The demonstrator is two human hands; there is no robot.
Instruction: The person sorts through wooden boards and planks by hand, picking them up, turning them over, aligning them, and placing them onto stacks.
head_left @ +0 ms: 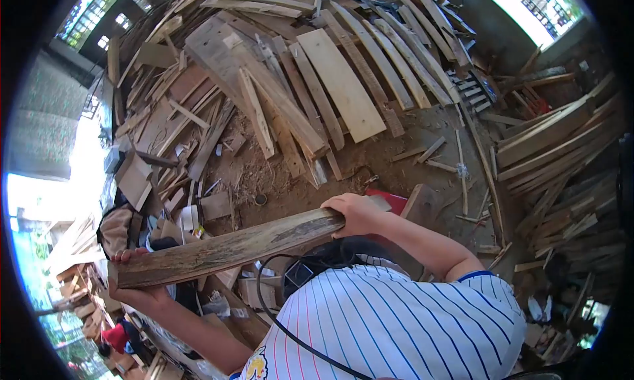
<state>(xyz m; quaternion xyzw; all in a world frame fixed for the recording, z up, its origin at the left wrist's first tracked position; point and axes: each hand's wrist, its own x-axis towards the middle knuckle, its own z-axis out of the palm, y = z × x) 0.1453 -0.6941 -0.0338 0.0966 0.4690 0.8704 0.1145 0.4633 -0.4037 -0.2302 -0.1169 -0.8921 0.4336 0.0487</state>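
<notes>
A long, rough-faced wooden plank (228, 246) spans the space in front of my body, its left end lower in view than its right. My left hand (134, 284) grips the left end, with fingertips showing over the top edge and the palm beneath. My right hand (350, 211) is wrapped round the right end. Just beyond my right hand lies a red object (389, 200), with a wooden block (421, 205) beside it. A black cable (281, 324) runs down over my striped shirt.
Long boards (340, 82) lie side by side on the dirt floor (290, 198) ahead. Stacked planks (561, 139) stand at the right. Scrap wood and boxes (135, 178) crowd the left. A person in red (115, 338) is at the lower left.
</notes>
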